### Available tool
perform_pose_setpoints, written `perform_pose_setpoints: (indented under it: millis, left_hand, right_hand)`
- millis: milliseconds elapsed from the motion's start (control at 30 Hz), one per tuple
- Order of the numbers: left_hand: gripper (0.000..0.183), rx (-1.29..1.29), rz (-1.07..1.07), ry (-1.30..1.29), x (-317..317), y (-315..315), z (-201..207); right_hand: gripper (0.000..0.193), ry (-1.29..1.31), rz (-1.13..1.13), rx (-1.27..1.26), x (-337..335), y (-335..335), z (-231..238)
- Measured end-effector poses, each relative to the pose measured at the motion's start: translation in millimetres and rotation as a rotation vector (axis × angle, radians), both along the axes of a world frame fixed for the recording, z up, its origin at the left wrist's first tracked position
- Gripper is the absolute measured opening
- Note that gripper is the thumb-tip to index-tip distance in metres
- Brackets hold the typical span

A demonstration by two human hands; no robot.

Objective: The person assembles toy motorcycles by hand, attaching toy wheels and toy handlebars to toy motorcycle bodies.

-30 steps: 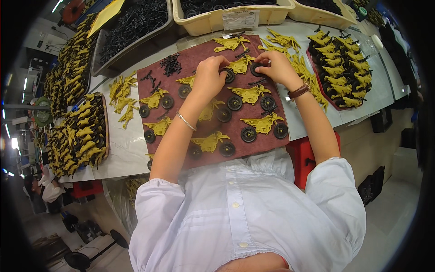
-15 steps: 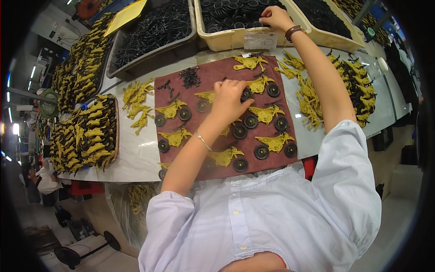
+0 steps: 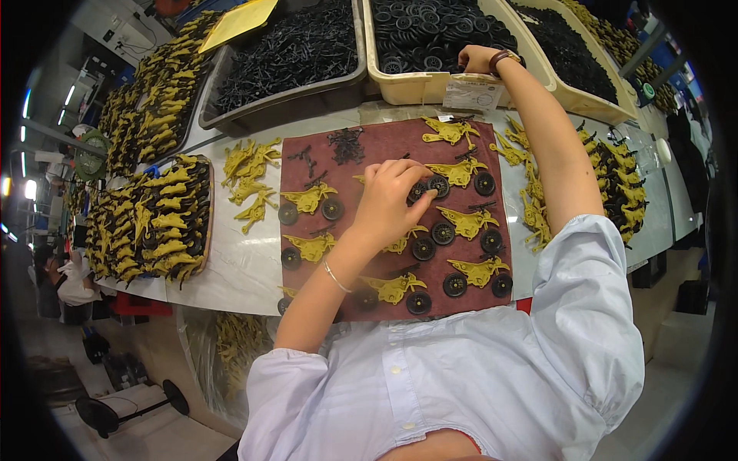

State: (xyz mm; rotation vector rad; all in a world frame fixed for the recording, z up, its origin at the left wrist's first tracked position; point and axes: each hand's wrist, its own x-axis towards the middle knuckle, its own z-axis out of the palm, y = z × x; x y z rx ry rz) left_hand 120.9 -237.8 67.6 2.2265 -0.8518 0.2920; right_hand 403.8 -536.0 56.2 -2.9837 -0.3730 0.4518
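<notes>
- Black wheels (image 3: 439, 185): above the maroon cloth (image 3: 396, 142), apparently pinched between thumb and fingertips of the left hand (image 3: 393, 201), likely for steadiness.
- Yellow frames (image 3: 470, 224): in rows on the cloth, wheels alongside, presumably keeping sets together.
- Right hand (image 3: 478, 60): beyond the cloth's far edge, at the cream bin (image 3: 411, 88); fingers curled, grip impossible to tell.
- Versus one second earlier: right hand off the cloth.

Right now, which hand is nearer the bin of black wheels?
Right. The right hand is at the bin, by its near edge; the left hand is farther, over the reddish mat.

Assembly workshop, with bulk bins (image 3: 407, 91) of parts (image 3: 432, 29)
</notes>
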Motion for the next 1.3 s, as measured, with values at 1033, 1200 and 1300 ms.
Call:
perform_pose_setpoints:
  millis: [1033,1200,1300]
  left_hand:
    - [0.026,-0.662,0.045,0.689,64,-25,-2]
    - [0.022,-0.17,0.192,0.358,97,-33,-26]
    - [0.024,0.004,0.224,0.306,110,-34,-33]
  right_hand:
    - [0.019,0.183,0.195,1.02,-195,55,57]
    - [0.023,0.075,-0.103,1.061,-181,12,9]
    - [0.019,0.039,-0.224,0.967,-187,6,-6]
